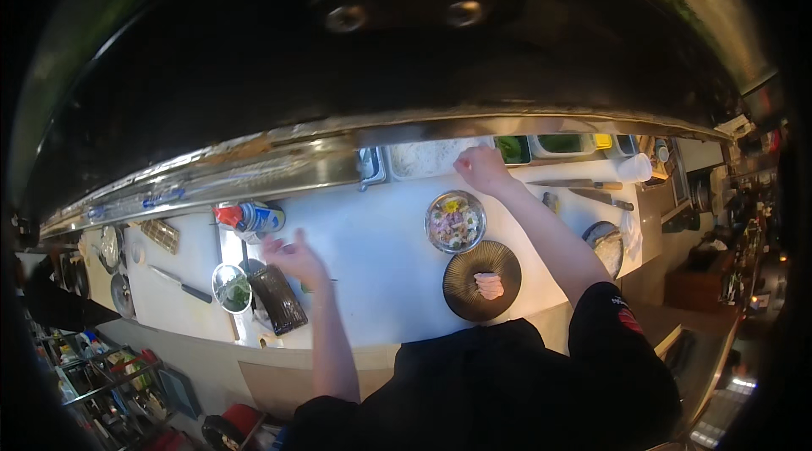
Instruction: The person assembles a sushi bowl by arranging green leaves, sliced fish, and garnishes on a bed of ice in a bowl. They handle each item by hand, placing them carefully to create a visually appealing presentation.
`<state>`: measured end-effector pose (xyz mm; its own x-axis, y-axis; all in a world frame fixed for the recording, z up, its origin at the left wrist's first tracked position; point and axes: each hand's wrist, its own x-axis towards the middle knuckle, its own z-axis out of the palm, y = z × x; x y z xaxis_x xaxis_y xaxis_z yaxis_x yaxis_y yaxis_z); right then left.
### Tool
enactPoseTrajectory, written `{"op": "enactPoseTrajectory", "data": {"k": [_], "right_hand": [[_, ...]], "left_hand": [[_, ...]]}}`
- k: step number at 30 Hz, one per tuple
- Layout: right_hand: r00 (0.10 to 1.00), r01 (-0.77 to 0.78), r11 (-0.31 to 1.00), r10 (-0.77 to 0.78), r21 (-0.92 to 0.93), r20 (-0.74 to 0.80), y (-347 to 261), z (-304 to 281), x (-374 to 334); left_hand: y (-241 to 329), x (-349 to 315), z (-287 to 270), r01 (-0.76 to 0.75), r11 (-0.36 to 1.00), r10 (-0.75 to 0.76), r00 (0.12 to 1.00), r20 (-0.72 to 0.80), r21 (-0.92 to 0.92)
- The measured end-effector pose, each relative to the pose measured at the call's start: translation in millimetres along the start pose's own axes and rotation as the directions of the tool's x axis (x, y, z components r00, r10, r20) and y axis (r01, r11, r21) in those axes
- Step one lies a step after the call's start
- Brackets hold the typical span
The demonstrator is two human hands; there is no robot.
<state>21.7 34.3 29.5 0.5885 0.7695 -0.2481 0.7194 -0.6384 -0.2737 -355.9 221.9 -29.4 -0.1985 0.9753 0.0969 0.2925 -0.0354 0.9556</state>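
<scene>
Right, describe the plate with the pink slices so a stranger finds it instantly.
On the white counter, look between the person's forearms. Just nearer the person than the flower-filled bowl sits a round dark plate with radiating ridges. Pink slices near its middle set it apart from that colourful bowl.

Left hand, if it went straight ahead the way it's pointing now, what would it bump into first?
Probably the blue canister, just beyond the left hand in this view, though height and depth are unclear.

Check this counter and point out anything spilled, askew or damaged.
Nothing stands out: the pink slices lie together on the dark plate, the round flower container sits upright beside it, and I see no obvious spill or damage.
</scene>
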Motion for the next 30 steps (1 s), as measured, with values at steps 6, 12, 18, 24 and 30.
{"op": "enactPoseTrajectory", "data": {"k": [6, 12, 18, 24, 30], "right_hand": [[0.974, -0.057, 0.982, 0.015, -0.180, -0.226, 16, 37, 72], [0.993, -0.058, 0.995, 0.067, -0.085, 0.101, 11, 37, 77], [0.985, 0.022, 0.998, -0.010, -0.066, 0.170, -3, 31, 68], [0.991, 0.125, 0.940, -0.132, 0.316, 0.000, 13, -23, 49], [0.996, 0.078, 0.884, -0.088, 0.460, -0.001, 54, -92, 50]], "left_hand": [[110, -61, 137, -0.583, 0.810, 0.402, 0.622, 0.673, 0.055], [72, -38, 152, -0.741, 0.626, 0.232, 0.475, 0.849, 0.244], [82, -37, 141, -0.713, 0.645, 0.240, 0.531, 0.813, 0.275], [85, 24, 114, -0.646, 0.466, 0.194, 0.742, 0.642, 0.605], [97, 5, 95, -0.635, 0.567, 0.111, 0.689, 0.716, 0.524]]}}
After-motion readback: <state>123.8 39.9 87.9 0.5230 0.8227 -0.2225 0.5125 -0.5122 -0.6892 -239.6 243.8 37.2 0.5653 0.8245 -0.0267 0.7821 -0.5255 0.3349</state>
